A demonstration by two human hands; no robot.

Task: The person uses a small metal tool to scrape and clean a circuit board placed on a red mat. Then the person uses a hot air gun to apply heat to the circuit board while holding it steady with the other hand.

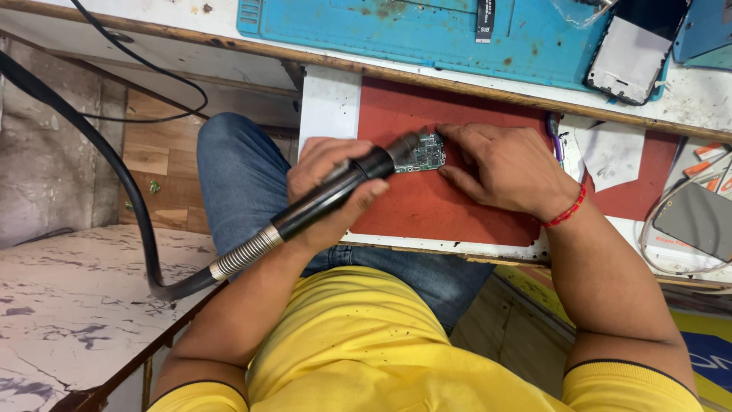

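Your left hand (324, 187) wraps the hot-air wand (335, 194), its long axis slanting up-right to the circuit board (421, 155) on the red mat (427, 206) — your right hand (507, 168) presses fingertips on the board's right edge.

Your left hand (328, 183) grips a hot-air wand (335, 194) with a glossy black plastic barrel and a ribbed, bright metal spring collar (244, 254); its hose (114, 164) is matt black rubber. Your right hand (503, 168) rests on a small circuit board (422, 152), green with shiny metal parts. The red mat (435, 202) beneath looks matt and smooth. The blue mat (412, 27) is matt and stained. The surface (329, 103) is white, scuffed, wood-edged.
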